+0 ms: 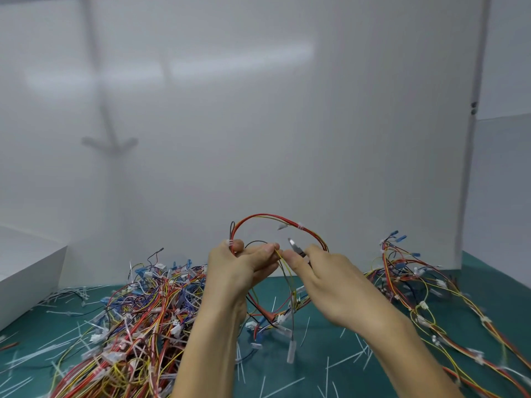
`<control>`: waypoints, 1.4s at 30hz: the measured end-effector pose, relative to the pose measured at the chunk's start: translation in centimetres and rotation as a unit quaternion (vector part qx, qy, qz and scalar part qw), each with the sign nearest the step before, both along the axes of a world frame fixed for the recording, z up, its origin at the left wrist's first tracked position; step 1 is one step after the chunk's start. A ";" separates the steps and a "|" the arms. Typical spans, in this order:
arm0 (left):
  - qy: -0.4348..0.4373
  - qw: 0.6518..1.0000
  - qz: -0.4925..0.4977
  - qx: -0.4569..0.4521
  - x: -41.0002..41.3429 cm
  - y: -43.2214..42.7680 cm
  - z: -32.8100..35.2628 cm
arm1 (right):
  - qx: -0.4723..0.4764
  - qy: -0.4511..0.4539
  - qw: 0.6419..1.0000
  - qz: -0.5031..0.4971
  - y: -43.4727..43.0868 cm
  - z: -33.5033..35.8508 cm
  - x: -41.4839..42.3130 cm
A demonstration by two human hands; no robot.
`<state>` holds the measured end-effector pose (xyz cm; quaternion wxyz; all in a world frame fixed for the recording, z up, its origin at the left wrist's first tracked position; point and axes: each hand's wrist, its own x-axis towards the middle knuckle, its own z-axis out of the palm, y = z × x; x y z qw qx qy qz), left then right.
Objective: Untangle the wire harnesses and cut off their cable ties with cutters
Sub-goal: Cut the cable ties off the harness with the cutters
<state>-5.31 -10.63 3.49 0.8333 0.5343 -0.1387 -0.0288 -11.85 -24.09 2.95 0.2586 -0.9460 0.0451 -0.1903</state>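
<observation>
My left hand (240, 264) grips a looped wire harness (275, 218) of red and yellow wires, lifted above the table; its thumb and fingers pinch the wires near a white cable tie (230, 242). Another white tie (300, 225) sits on the loop's top right. My right hand (321, 278) holds the cutters (296, 247), whose metal tip points up and left inside the loop, and its thumb touches the yellow wires next to my left fingertips. The harness ends with white connectors hang down between my forearms.
A big tangled pile of harnesses (138, 317) lies at the left on the green mat (339, 366). Separated harnesses (425, 285) lie at the right. Cut white ties are scattered over the mat. A white box (26, 271) stands at the left, a white panel behind.
</observation>
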 end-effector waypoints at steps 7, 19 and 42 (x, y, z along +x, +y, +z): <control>-0.031 0.999 0.003 0.023 -0.3 0.1 0.2 | -0.075 -0.018 0.997 -0.009 -0.1 -0.2 -0.1; -0.087 0.995 0.003 0.049 -1.1 0.2 0.8 | -0.092 -0.036 0.995 0.003 -0.3 -0.1 -0.2; -0.164 0.978 0.018 0.128 -1.4 0.4 1.1 | -0.114 -0.043 0.993 0.006 -0.5 0.5 -0.5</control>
